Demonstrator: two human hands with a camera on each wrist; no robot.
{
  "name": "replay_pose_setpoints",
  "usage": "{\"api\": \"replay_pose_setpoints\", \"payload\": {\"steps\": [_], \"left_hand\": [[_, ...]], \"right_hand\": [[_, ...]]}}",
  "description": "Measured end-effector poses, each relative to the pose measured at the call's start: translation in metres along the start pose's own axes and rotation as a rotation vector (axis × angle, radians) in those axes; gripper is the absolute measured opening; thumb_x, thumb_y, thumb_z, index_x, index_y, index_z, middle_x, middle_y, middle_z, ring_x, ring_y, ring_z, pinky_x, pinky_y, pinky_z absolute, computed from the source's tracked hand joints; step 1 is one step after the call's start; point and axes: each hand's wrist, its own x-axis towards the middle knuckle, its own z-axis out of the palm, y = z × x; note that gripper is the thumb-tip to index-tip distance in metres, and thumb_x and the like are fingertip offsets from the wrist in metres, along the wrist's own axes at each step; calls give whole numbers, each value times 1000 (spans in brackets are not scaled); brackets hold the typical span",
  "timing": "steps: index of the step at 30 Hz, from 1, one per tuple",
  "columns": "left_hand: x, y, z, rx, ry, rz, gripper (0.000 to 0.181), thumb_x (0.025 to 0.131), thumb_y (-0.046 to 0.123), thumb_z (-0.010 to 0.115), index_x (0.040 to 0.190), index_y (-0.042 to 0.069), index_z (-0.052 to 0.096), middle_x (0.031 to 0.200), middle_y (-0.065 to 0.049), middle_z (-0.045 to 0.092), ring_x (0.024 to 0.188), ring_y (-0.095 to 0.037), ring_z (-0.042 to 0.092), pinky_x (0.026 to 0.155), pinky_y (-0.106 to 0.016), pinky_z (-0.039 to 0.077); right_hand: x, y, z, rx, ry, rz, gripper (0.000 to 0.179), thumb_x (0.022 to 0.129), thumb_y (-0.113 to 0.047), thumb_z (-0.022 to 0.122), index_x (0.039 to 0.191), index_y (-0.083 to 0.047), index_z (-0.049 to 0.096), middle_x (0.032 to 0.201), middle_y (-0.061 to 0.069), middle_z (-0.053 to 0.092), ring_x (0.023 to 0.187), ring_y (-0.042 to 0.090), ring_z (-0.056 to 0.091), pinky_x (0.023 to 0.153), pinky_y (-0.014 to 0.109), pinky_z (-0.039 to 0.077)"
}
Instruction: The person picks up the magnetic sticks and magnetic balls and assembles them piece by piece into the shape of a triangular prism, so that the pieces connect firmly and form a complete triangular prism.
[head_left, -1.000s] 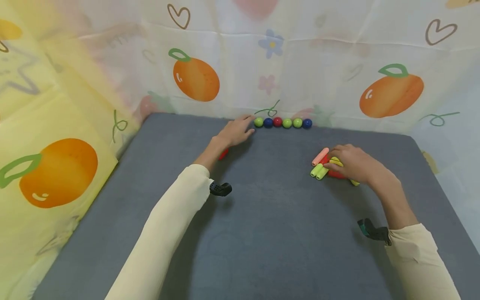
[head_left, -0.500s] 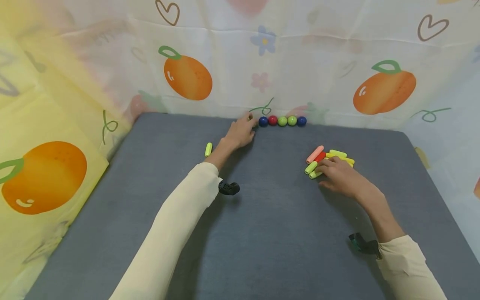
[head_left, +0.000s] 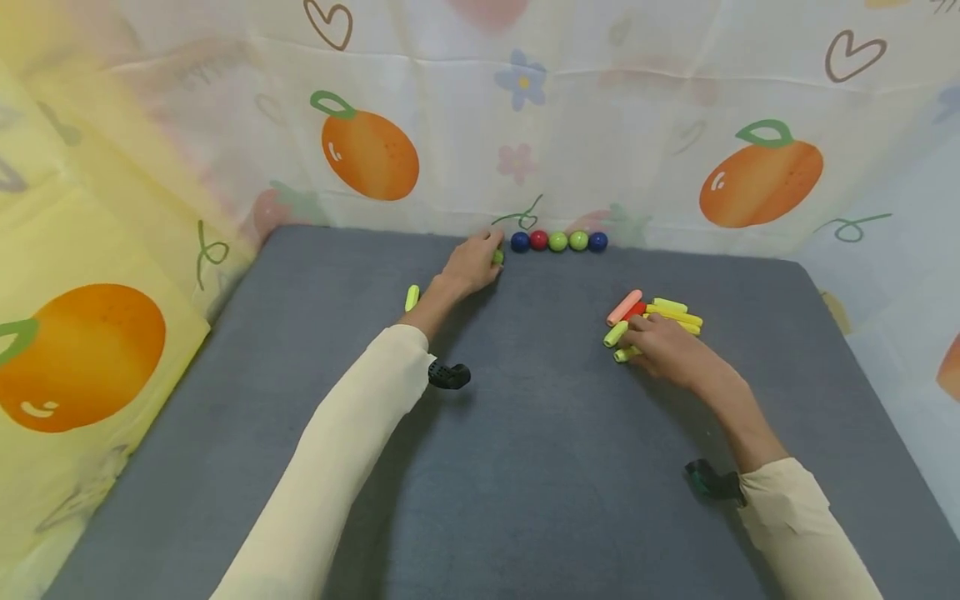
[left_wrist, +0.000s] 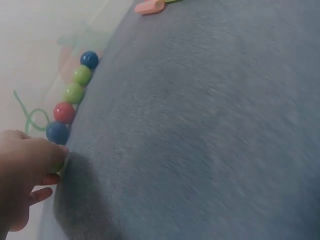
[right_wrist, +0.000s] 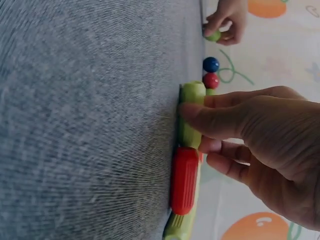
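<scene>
My left hand (head_left: 471,265) pinches a small glossy green ball (right_wrist: 214,36) at the table's back edge, mostly covered by the fingers. Just right of it, a touching row starts with a blue ball (head_left: 521,242) and a red ball (head_left: 539,240), then two green ones and another blue ball (head_left: 597,242). Over a small pile of short coloured sticks, my right hand (head_left: 667,350) pinches a yellow-green stick (right_wrist: 192,115) between thumb and fingers. A ridged red stick (right_wrist: 184,181) lies end-on to it. Around them are a pink stick (head_left: 624,307) and yellow sticks (head_left: 673,315).
Another yellow-green stick (head_left: 412,297) lies beside my left forearm, partly hidden by it. Grey cloth covers the table (head_left: 540,450). A printed fabric curtain (head_left: 585,125) rises right behind the ball row, and a yellow one (head_left: 82,358) stands at the left.
My left hand has taken the green ball from the row's left end and drawn it slightly away. My right hand has shifted down the pile onto a yellow-green stick. The head view has turned a little.
</scene>
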Motion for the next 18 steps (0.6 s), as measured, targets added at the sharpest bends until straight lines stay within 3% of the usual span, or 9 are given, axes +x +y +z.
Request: {"api": "replay_pose_setpoints", "payload": {"steps": [6, 10, 14, 18], "left_hand": [[-27, 13, -6, -95, 19, 83, 33, 102, 17, 68, 130, 2, 60, 119, -15, 62, 97, -28, 58, 87, -43, 51], [-53, 25, -12, -183, 5, 78, 38, 103, 19, 68, 136, 1, 61, 124, -16, 63, 98, -27, 59, 87, -42, 53], [-79, 36, -20, -242, -17, 91, 39, 101, 19, 70, 136, 2, 63, 125, -15, 64, 101, -26, 60, 89, -41, 53], [-105, 45, -24, -281, -72, 148, 34, 99, 18, 73, 128, 2, 67, 120, -13, 66, 98, -24, 61, 88, -38, 53]], "right_hand": [[-4, 0, 2, 14, 23, 50, 24, 87, 5, 79, 106, -1, 67, 96, 13, 66, 83, 27, 59, 81, 46, 53], [-8, -1, 3, 71, 37, 108, 26, 92, 5, 74, 111, -2, 58, 91, 10, 62, 83, 24, 58, 78, 42, 52], [-6, -5, 0, 129, 39, 164, 27, 96, 1, 71, 117, -1, 55, 97, 12, 64, 90, 24, 60, 83, 43, 55], [-1, -16, -4, 172, 77, 127, 28, 95, 1, 72, 120, 4, 60, 106, 17, 71, 94, 28, 66, 89, 49, 58]]}}
